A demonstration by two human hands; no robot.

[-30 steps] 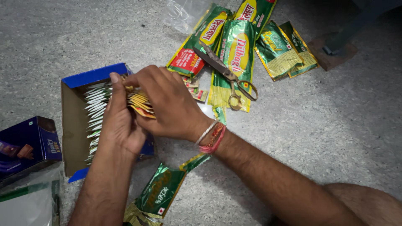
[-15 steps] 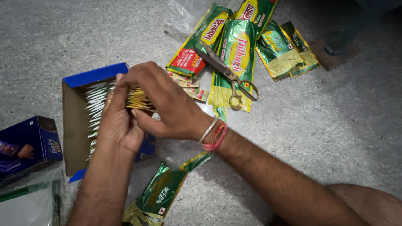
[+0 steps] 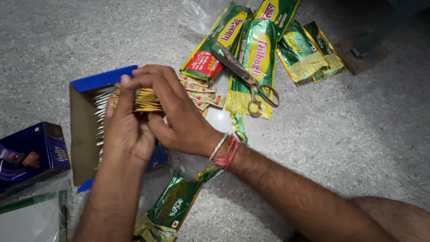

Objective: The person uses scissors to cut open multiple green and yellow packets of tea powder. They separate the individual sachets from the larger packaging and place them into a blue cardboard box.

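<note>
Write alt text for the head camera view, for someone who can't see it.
Both hands, left hand and right hand, grip a stack of small sachets over an open blue cardboard box on a speckled floor; scissors lie on green packets beyond.

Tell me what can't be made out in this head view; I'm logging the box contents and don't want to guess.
- Head view: the stack of small sachets is largely covered by the left hand and right hand; no count possible.
- The open blue box: its near end lies under the left forearm.
- The dark blue carton and the green pouch are cut off by the frame edges.
- The scissors hide part of the green packets.
</note>
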